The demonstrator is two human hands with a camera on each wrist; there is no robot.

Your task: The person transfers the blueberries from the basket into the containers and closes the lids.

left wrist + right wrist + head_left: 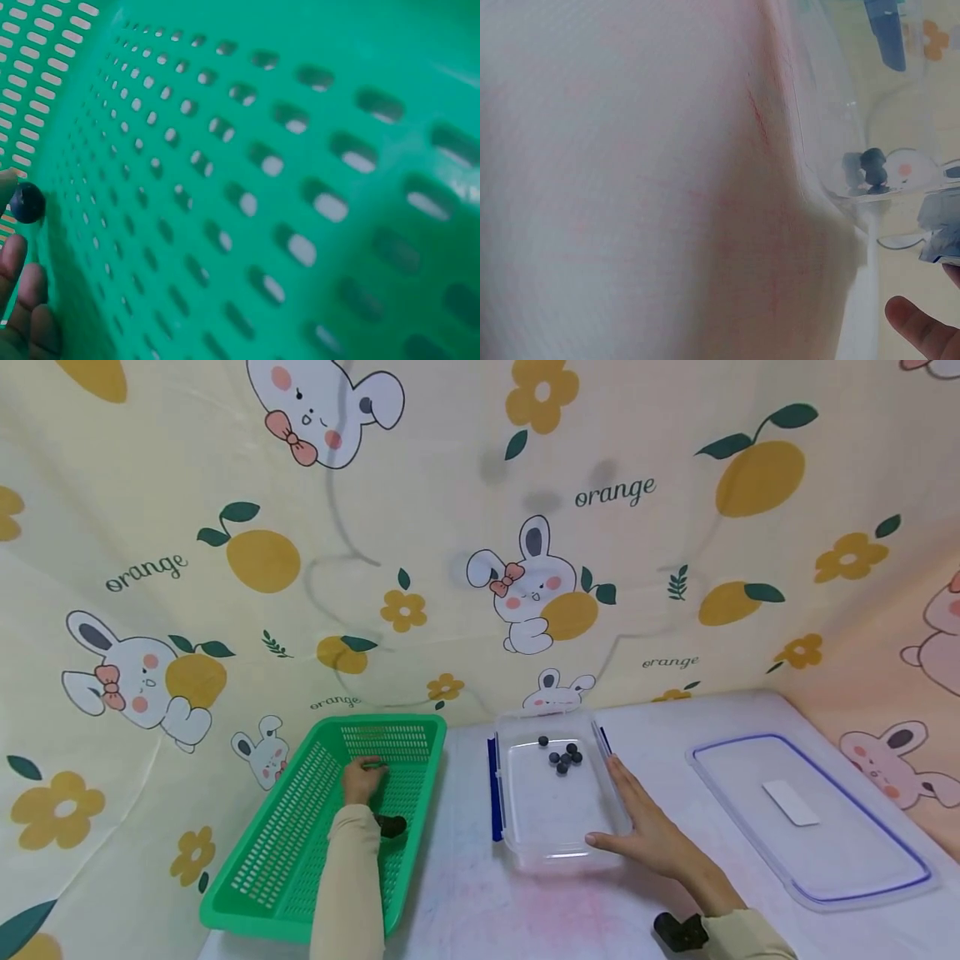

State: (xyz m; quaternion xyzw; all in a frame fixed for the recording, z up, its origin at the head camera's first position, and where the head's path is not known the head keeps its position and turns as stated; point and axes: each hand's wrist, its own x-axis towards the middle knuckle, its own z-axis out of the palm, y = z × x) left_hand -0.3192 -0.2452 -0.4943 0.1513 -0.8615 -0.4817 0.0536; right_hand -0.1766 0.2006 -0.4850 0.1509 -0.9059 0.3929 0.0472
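Inside the green basket (258, 893), my left hand (362, 781) reaches down toward the far part. Its fingertips pinch one dark blueberry (28, 202) at the left edge of the left wrist view, close by the slotted green wall. A clear plastic box (555, 827) stands to the right of the basket, with several blueberries (563, 759) on its floor toward the far end. My right hand (652, 831) rests along the box's right side, thumb spread toward the near corner and fingers straight. Only fingertips of that hand show in the right wrist view.
A clear lid (855, 860) with a blue seal lies flat on the table at the right, bearing a white label (791, 802). Blue latches (495, 789) hang at the box's sides. Behind the table (465, 877) hangs a printed cloth (442, 527) with rabbits and oranges.
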